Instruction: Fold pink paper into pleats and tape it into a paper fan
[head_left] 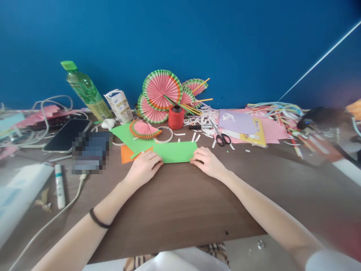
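A strip of green paper (pixel 175 152) lies on the brown table in front of me, its near edge looking folded. At its left end, my left hand (pixel 146 165) pinches the near corner with bent fingers. My right hand (pixel 206 161) grips the opposite near corner the same way. Just behind the left hand are a larger green sheet (pixel 124 137), an orange sheet (pixel 127 154) and a small pleated pink paper fan (pixel 144 130). A roll of white tape (pixel 171 135) sits behind the strip.
Round pleated paper fans (pixel 162 90) lean against the blue wall beside a red thread spool (pixel 176 118). Black scissors (pixel 222 139) and white paper scraps lie to the right. A green bottle (pixel 87 90), a carton (pixel 120 105), phones, cables and a marker (pixel 59 186) occupy the left.
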Motion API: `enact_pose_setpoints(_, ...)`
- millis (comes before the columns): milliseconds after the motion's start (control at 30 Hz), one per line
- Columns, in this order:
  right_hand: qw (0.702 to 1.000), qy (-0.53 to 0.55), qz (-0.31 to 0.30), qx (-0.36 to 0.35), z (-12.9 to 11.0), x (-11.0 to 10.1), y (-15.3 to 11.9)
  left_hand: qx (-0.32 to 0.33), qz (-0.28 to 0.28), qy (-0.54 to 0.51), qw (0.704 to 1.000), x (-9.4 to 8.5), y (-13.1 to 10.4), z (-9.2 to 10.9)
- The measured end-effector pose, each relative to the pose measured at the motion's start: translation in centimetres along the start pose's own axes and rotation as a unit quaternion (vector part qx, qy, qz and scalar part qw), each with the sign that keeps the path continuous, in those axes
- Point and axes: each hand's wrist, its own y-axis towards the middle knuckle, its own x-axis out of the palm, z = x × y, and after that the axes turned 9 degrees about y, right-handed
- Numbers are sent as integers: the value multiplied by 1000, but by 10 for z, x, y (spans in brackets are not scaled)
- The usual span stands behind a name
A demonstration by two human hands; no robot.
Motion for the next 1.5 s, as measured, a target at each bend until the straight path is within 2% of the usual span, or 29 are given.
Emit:
enact_pose_setpoints(167, 997, 30, 41, 57, -4, 2, 5, -33, -12, -17, 999, 5, 0, 2)
enact_pose_setpoints(333, 989, 60, 40, 132, -4, 4, 7, -31, -21, 20, 999, 6, 2, 6)
enact_pose_setpoints(533, 996, -3, 33, 86, -1, 7, 5, -2, -16, 90, 996, 4, 3, 10)
enact_pose_setpoints(700, 992, -102, -78, -10, -6, 5, 5, 92, -39, 83, 992, 4, 4, 11)
enact_pose_setpoints(800, 985, -127, -110, -22, -9, 4, 6, 112, -46, 91, 988, 6, 4, 10)
enact_pose_setpoints(967, 991, -104, -81, -2, -10, 5, 5, 89, -59, 90, 990, 6, 4, 10)
enact_pose_setpoints(1267, 999, -34, 1, 27, 3, -4, -2, 49, -26, 57, 997, 5, 0, 7)
enact_pose_setpoints(1367, 999, -32, 3, 19, 5, -8, -4, 57, -17, 59, 997, 2, 0, 7)
enact_pose_setpoints(1500, 998, -57, -9, 4, 4, -13, -4, 73, 28, 78, 994, -2, -1, 5)
